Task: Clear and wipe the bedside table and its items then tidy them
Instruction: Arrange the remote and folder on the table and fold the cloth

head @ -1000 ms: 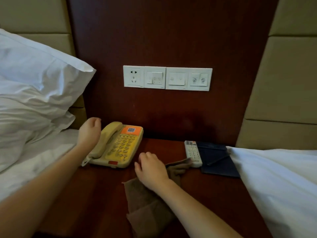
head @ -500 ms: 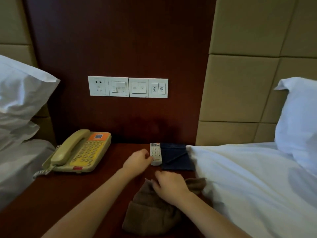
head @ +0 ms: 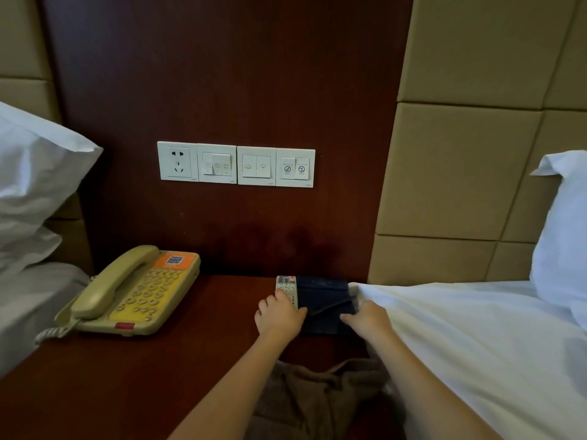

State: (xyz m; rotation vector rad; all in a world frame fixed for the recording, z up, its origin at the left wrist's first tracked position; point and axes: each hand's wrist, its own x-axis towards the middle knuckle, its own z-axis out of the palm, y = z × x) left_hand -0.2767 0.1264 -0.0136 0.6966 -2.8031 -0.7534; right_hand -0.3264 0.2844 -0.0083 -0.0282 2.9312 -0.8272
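On the dark red bedside table (head: 197,360), a white remote (head: 285,285) lies beside a dark blue folder (head: 325,300) with a pen on it, at the back right. My left hand (head: 279,317) curls over the remote's near end. My right hand (head: 368,319) holds the folder's right edge, thumb on top, with the fingers hidden by the bed sheet. A brown cloth (head: 317,401) lies crumpled on the table's near part, between my forearms, with no hand on it. A beige and yellow telephone (head: 136,293) stands at the back left.
A white sheet (head: 476,344) of the right bed overlaps the table's right side and touches the folder. A pillow (head: 35,173) and another bed are on the left. A socket and switch panel (head: 236,165) is on the wooden wall above.
My left hand left the telephone and moved right onto the remote. My right hand let go of the brown cloth and reached forward to the folder. The view has swung to the right.
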